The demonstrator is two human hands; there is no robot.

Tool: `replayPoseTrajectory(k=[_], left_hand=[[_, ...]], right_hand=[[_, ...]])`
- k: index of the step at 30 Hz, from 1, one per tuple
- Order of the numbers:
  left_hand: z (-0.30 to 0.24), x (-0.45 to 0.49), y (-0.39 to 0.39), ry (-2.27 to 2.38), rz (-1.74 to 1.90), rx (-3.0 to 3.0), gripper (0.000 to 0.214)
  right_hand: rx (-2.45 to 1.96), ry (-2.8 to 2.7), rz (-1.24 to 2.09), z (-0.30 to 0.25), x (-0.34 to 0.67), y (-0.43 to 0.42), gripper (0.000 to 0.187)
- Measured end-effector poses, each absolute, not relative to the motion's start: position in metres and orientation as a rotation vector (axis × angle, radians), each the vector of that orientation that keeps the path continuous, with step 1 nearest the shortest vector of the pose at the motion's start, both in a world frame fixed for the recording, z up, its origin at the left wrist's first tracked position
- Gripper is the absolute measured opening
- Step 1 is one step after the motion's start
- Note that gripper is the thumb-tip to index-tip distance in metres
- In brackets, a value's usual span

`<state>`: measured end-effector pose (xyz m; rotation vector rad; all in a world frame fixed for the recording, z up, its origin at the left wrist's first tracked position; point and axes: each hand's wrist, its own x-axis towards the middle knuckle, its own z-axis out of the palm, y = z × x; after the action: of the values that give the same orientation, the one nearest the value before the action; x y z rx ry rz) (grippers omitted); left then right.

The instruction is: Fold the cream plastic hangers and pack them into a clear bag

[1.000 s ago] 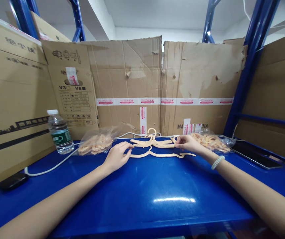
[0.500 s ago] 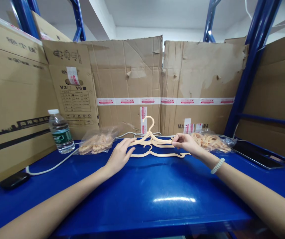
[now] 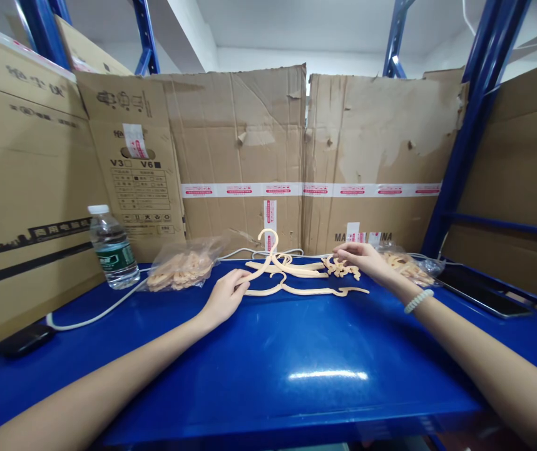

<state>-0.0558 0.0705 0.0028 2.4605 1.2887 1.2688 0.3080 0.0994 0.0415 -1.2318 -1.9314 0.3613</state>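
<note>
My left hand (image 3: pixel 226 297) is closed around one arm of a cream plastic clothes hanger (image 3: pixel 267 263), whose hook points up. That hanger leans, its other arm sloping to the right. In front of it another cream hanger (image 3: pixel 308 290) lies on the blue shelf, with a small clip-shaped piece at its right end. Further cream hanger parts lie just behind the held one, partly covered by it. My right hand (image 3: pixel 362 258) is off the hanger, fingers stretched out and apart, just above a small heap of cream hook-like pieces (image 3: pixel 341 268).
Clear bags of cream pieces lie at left (image 3: pixel 181 269) and right (image 3: pixel 407 266). A water bottle (image 3: pixel 113 250) stands at left, a black object (image 3: pixel 27 340) nearer. A phone (image 3: pixel 484 293) lies at right. Cardboard (image 3: pixel 245 144) walls the back; a white cable (image 3: pixel 90 322) crosses the shelf (image 3: pixel 268 363).
My right hand has let go of the hanger's right arm and moved right to the small pieces. My left hand has closed on the left arm, and the hook has shifted left and lower.
</note>
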Motion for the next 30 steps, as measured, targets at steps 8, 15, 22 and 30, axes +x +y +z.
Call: replayPoseTrajectory(k=[8,15,22,30], left_hand=[[0.002,-0.054,0.069,1.291,1.256,2.427,0.017],[0.003,-0.053,0.068,1.283,1.262,2.419,0.017],[0.004,-0.054,0.066,1.282,1.233,2.442,0.019],[0.004,-0.053,0.065,1.277,1.236,2.429,0.02]], right_hand=[[-1.427,-2.207,-0.164,0.023,0.321,0.114,0.028],[-1.434,-2.311,-0.294,0.012,0.323,0.123,0.034],[-1.323,-2.2,-0.227,0.013,0.322,0.122,0.023],[-1.279,-1.516,-0.077,0.03,0.321,0.113,0.034]])
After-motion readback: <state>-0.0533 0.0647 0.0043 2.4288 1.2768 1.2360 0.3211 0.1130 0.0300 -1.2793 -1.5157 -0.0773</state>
